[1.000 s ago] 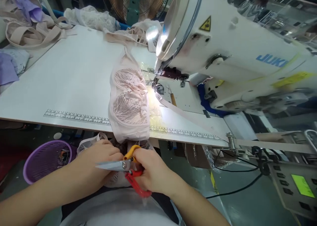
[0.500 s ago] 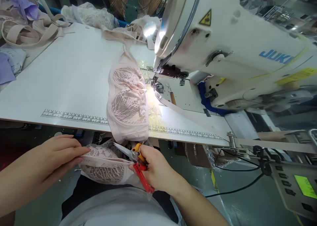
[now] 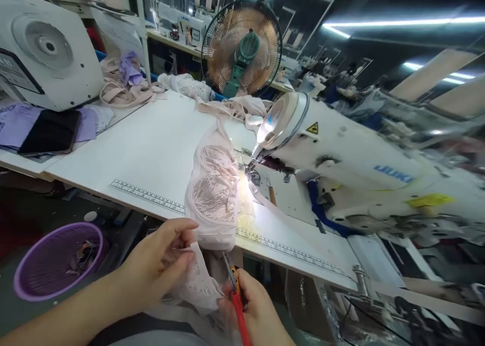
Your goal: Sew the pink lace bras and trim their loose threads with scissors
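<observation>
My left hand (image 3: 162, 262) pinches the edge of a pale pink lace bra piece (image 3: 202, 285) just below the table edge. In my right hand (image 3: 252, 305) are thread snips (image 3: 235, 295) with red and yellow handles, their blades pointing up and away from me. The fingers of that hand also touch the lace piece's right end. Just beyond my hands, another pink lace bra (image 3: 214, 199) lies on the white table, its near end hanging over the front edge. Its right side is close to the needle area of the sewing machine (image 3: 295, 139).
A purple basket (image 3: 56, 290) with scraps stands at lower left. A phone (image 3: 51, 131) lies on purple cloth at the left. Behind the table (image 3: 151, 144) stands a large fan (image 3: 242, 48). A printed ruler (image 3: 147, 197) runs along the front edge.
The view has tilted up, bringing in more of the room. My left hand has moved right and up with the lace piece, closer to my right hand. The snips now point more upright.
</observation>
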`<state>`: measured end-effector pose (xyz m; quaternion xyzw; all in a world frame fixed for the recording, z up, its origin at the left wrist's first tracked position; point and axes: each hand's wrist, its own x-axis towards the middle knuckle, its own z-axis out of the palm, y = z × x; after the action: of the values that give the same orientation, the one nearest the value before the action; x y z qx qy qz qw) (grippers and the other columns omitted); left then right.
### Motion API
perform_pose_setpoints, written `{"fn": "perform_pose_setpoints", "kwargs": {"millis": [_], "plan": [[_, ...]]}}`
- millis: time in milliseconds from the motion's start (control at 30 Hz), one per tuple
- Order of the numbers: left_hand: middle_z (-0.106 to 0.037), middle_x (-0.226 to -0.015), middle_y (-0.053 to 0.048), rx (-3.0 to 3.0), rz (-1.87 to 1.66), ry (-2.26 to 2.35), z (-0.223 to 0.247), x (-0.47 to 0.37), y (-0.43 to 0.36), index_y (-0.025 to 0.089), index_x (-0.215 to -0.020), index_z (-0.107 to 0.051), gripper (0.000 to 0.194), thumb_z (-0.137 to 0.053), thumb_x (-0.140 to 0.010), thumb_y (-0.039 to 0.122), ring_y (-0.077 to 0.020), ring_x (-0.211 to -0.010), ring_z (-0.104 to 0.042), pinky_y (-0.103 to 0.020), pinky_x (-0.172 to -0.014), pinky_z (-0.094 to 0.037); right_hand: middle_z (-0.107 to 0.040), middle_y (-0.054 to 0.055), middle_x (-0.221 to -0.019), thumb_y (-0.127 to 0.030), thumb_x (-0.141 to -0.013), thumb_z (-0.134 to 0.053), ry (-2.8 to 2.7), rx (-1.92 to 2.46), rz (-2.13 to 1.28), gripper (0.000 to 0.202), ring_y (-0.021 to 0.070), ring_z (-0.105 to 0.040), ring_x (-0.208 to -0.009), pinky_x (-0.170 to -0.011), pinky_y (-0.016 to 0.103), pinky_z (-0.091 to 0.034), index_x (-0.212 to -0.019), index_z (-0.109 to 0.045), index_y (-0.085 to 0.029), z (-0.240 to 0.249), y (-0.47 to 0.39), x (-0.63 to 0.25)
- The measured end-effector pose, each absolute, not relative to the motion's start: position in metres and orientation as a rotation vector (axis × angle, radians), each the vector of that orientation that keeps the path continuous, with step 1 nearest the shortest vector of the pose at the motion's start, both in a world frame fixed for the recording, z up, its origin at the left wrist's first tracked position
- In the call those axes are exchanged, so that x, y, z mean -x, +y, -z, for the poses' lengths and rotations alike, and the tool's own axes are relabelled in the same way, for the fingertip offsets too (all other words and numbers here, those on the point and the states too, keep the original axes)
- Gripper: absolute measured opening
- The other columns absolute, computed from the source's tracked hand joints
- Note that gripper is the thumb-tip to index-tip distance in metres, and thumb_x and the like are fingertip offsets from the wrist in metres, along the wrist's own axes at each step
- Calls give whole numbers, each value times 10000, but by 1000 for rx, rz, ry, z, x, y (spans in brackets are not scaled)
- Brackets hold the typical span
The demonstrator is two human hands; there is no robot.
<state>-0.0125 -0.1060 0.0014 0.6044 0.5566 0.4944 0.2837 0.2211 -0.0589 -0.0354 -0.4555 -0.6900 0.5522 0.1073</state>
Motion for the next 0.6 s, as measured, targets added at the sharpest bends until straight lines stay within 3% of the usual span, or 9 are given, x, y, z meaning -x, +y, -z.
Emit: {"fn": "perform_pose_setpoints", "kwargs": {"millis": [267,433,600], "plan": [[-624,-877,48,-1914,-1151,1207,1,-16,-90,354,-1244,-431,420,-436,-889,131,-115,-743,-635,-185,-676,-485,-609,32,-897,-306,-776,-704,-1771,866,-1533,195,108,-436,-589,-562,256,-394,-847,-551,-208,-9,-43,-221],[-652,-959,16,-1807,-1024,1131,3,-20,-84,304,-1227,-459,336,-431,-907,207,-154,-828,-647,-235,-757,-495,-614,17,-789,-328,-780,-711,-1701,672,-1726,222,179,-596,-730,-681,317,-504,-841,-522,-228,-21,-25,-206],[-632,-1014,-22,-1720,-922,1164,8,-15,-82,269,-1242,-439,353,-455,-893,219,-177,-890,-642,-275,-791,-523,-587,-2,-742,-343,-764,-702,-1806,820,-1635,216,146,-549,-638,-595,278,-470,-802,-534,-213,-20,-18,-200]]}}
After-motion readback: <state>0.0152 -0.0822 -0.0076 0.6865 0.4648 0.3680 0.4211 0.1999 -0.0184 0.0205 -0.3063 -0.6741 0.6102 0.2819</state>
